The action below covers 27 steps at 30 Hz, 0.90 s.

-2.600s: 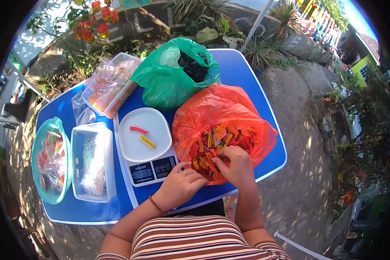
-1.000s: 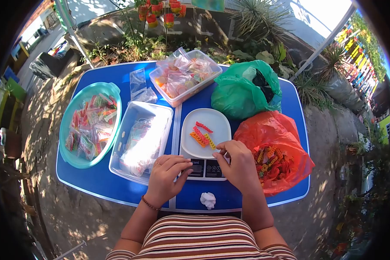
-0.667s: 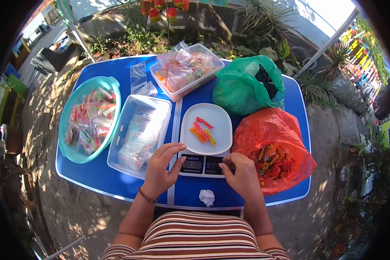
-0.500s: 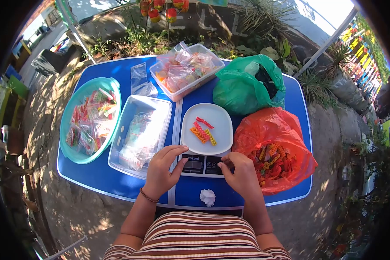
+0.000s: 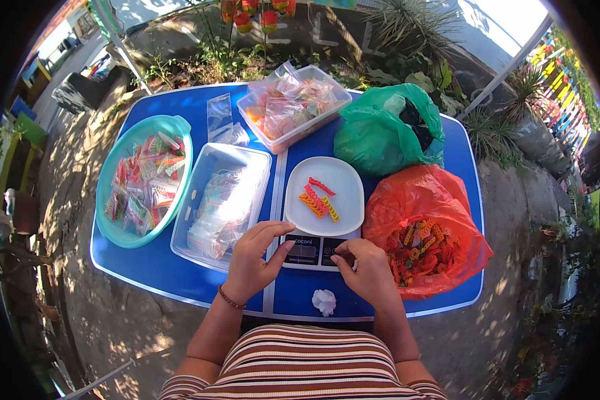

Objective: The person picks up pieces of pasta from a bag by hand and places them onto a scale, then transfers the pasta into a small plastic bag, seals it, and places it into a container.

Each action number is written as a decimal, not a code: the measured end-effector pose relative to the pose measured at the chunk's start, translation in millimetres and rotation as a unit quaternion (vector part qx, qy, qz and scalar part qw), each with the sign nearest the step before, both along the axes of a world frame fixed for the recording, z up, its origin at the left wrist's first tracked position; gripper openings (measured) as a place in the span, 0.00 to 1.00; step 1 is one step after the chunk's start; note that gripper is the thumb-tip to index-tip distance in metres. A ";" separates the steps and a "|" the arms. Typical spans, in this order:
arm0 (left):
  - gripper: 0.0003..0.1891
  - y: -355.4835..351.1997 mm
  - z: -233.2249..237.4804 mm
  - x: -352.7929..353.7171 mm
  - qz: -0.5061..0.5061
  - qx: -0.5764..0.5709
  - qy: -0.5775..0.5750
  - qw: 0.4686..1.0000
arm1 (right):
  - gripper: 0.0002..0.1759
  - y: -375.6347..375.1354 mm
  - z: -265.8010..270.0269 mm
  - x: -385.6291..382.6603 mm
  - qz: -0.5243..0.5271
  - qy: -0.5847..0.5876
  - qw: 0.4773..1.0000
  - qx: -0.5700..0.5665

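My left hand (image 5: 252, 261) is at the lower left corner of a digital kitchen scale (image 5: 305, 252), fingers stretched out and thumb apart, holding nothing. Its fingertips reach the edge of the white square tray (image 5: 297, 215) on the scale. Several red, orange and yellow ladder-shaped crackers (image 5: 313, 203) lie on this tray. By the scale's buttons at the right is my right hand (image 5: 368, 268), its fingers curled and the thumb near the index finger. What it holds, if anything, I cannot make out. A crumpled white paper (image 5: 324, 302) lies on the table below the scale.
On the blue table (image 5: 153, 279) stand a teal basin (image 5: 104, 212) of filled packets, a white container (image 5: 178, 245) with clear plastic bags, and another container (image 5: 292, 141) of packets. At the right are a green plastic bag (image 5: 363, 143) and a red plastic bag (image 5: 470, 227) with loose crackers.
The view has shifted slightly, moving the table items a little right. My right thumb and index finger have moved slightly over the scale's buttons. My left hand stays by the scale.
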<state>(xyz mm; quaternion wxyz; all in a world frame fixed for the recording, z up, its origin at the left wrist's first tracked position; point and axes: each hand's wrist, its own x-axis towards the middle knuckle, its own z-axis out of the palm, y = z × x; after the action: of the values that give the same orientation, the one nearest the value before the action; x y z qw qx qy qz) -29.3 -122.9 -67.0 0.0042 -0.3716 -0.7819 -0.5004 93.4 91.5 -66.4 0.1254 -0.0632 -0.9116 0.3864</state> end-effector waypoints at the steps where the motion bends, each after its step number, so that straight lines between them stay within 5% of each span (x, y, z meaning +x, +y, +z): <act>1: 0.15 -0.3 -0.2 -0.2 0.000 0.002 -0.004 1.000 | 0.09 0.2 -2.3 0.0 0.009 0.012 1.000 0.012; 22: 0.13 -5.2 1.4 -1.6 -0.006 0.061 -0.046 0.997 | 0.08 -15.2 1.2 -3.5 0.031 -0.026 0.999 -0.027; 27: 0.10 -20.1 1.6 0.7 -0.003 0.148 -0.055 0.987 | 0.06 -31.2 10.8 -17.2 0.092 0.027 0.995 0.014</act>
<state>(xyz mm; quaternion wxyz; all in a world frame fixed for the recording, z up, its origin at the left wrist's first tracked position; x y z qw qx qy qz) -28.6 -142.9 -65.4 0.0146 -0.3410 -0.6971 -0.6305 76.2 60.3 -55.6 0.1148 0.0334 -0.9150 0.3854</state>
